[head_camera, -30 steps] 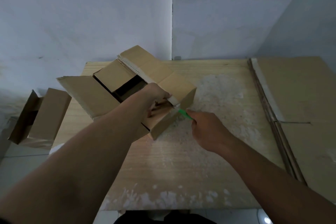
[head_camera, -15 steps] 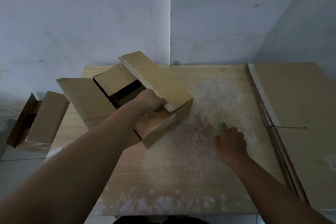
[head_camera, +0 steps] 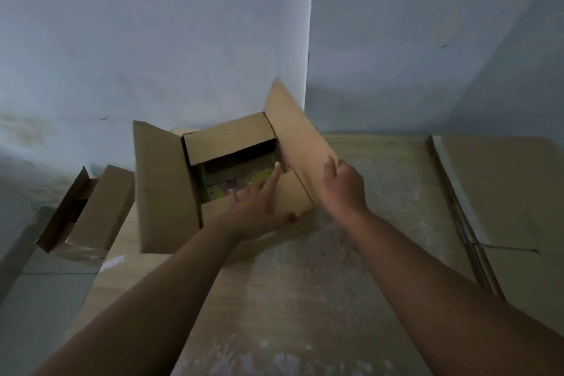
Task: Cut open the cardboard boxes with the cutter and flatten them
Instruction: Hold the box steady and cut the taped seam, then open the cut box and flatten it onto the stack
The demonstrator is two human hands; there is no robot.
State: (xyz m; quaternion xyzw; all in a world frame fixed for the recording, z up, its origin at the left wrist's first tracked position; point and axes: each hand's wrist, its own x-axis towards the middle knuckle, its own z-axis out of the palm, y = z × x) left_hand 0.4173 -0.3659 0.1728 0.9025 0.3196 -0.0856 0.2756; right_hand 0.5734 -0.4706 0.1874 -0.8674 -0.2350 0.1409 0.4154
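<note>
One opened box [head_camera: 88, 207] at far left beside the worktop [head_camera: 305, 299], one centre box [head_camera: 229, 140] on the worktop, four flaps open, left hand [head_camera: 259, 207] spread flat on the near flap [head_camera: 290, 195], right hand [head_camera: 343, 189] gripping the raised right flap [head_camera: 293, 131], one flattened-cardboard stack [head_camera: 503, 192] at right.

Two hands on an open cardboard box [head_camera: 229, 140].
The left hand [head_camera: 259, 210] lies flat on the near flap [head_camera: 287, 191] at 6 o'clock. The right hand [head_camera: 343, 186] grips the tall flap [head_camera: 296, 137] at 3 o'clock. A smaller box [head_camera: 100, 207] sits at 9 o'clock.
</note>
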